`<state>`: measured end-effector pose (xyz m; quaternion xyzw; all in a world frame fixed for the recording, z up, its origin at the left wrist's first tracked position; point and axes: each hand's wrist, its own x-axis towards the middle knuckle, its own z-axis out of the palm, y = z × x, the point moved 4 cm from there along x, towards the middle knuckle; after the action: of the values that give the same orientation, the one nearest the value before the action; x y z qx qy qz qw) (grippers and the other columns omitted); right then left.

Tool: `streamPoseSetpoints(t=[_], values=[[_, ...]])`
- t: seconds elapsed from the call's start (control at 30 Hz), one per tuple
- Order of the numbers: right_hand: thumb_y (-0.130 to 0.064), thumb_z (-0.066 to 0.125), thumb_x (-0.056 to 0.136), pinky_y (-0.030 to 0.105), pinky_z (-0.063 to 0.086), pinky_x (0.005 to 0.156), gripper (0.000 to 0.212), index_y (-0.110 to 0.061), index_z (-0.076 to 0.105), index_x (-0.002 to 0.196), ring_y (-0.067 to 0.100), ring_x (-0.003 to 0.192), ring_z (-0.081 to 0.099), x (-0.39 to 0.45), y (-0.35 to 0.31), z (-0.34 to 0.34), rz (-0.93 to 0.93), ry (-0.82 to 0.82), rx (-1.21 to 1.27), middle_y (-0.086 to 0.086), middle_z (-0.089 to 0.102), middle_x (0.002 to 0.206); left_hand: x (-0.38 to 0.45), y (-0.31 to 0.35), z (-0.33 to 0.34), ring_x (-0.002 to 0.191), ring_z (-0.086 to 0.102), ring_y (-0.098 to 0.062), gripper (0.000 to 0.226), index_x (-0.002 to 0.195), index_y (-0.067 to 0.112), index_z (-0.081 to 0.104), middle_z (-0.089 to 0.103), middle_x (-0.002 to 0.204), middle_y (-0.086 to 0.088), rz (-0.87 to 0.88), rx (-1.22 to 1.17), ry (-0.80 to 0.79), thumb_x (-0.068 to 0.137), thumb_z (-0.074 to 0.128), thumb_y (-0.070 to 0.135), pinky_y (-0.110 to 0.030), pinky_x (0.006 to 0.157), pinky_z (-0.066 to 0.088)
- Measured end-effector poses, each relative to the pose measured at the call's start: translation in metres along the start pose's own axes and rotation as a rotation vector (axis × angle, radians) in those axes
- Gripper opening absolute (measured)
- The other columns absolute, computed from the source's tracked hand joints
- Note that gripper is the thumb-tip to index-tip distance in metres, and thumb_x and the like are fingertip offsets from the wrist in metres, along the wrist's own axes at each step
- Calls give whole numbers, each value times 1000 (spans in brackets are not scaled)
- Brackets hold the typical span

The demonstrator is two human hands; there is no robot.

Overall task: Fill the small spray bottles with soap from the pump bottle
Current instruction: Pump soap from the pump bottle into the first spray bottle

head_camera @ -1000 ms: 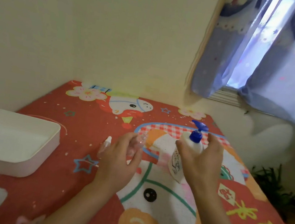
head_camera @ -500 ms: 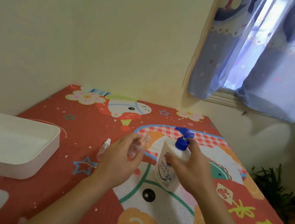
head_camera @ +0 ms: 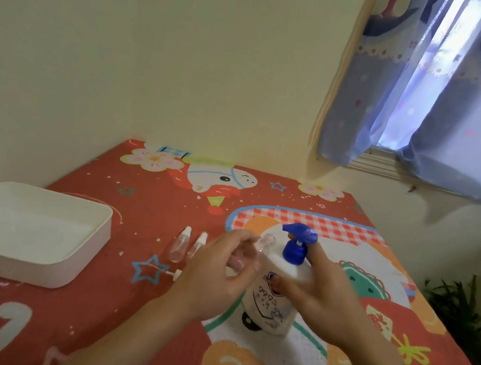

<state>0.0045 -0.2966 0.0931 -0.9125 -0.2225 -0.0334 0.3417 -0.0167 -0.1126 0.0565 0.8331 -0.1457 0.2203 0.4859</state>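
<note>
A white pump bottle [head_camera: 272,298] with a blue pump head [head_camera: 297,240] stands at the middle of the table. My right hand [head_camera: 321,299] wraps its right side, with a finger up behind the pump head. My left hand [head_camera: 214,268] holds a small clear spray bottle [head_camera: 264,243] without a cap, its open neck just left of the blue nozzle. Two more small clear spray bottles [head_camera: 179,243] with white caps lie on the cloth to the left of my left hand. A loose white spray cap with its tube [head_camera: 174,273] lies near them.
A white rectangular tray [head_camera: 73,264] sits at the left of the red cartoon tablecloth [head_camera: 137,205]. The table stands against a cream wall. A curtained window [head_camera: 445,103] is at the upper right, and a green plant [head_camera: 461,318] grows beyond the right edge.
The pump bottle has moved left toward my left hand. The small bottle's neck now sits beside the blue nozzle. The view shifted, showing both capped bottles.
</note>
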Motion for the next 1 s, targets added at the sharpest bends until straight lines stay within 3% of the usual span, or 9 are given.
streamPoseSetpoints(t=[0.1,0.27,0.43,0.53,0.63,0.83,1.0], values=[[-39,69,83,33,59,76,53,-48,37,124,9,95,66,-1,2,1,-19,-40,-8,-17,64,110,1,7,1,91,64,-6,38,127,31,54,62,108,19,25,-25,18,90,58,40,-31,75,58],[-38,69,85,28,58,78,52,-50,38,124,6,98,65,2,-1,-3,-26,-82,1,-17,64,112,9,12,-4,93,64,-5,33,124,29,57,63,104,18,61,-13,53,91,63,27,-21,74,52],[-40,68,85,22,53,81,49,-57,40,121,0,100,64,4,-5,-11,20,-187,55,-19,64,115,15,16,-8,97,62,-3,36,129,27,59,64,103,15,79,56,28,93,61,31,-11,76,45],[-58,49,87,32,52,91,35,-48,57,119,4,105,66,6,-10,-29,166,-256,408,-19,68,115,19,19,-10,93,59,0,37,130,26,59,63,100,15,89,90,-5,94,61,32,-6,76,40],[-73,30,88,44,53,92,62,-33,65,117,21,105,68,23,-9,-40,382,-221,539,-4,70,115,21,23,-11,94,57,3,37,132,26,58,63,100,14,89,101,-46,96,60,30,-6,76,40],[-43,43,98,51,54,89,37,-13,64,102,34,96,66,49,-26,-31,541,-233,333,10,68,101,24,22,-14,93,56,0,39,134,29,56,62,99,14,75,91,-78,96,54,38,-7,74,39],[-27,42,95,43,53,75,22,-11,57,100,31,78,61,56,-29,-27,547,-273,236,14,64,95,29,20,-19,98,57,1,43,135,29,55,64,107,12,54,123,-198,96,47,45,-7,77,40]])
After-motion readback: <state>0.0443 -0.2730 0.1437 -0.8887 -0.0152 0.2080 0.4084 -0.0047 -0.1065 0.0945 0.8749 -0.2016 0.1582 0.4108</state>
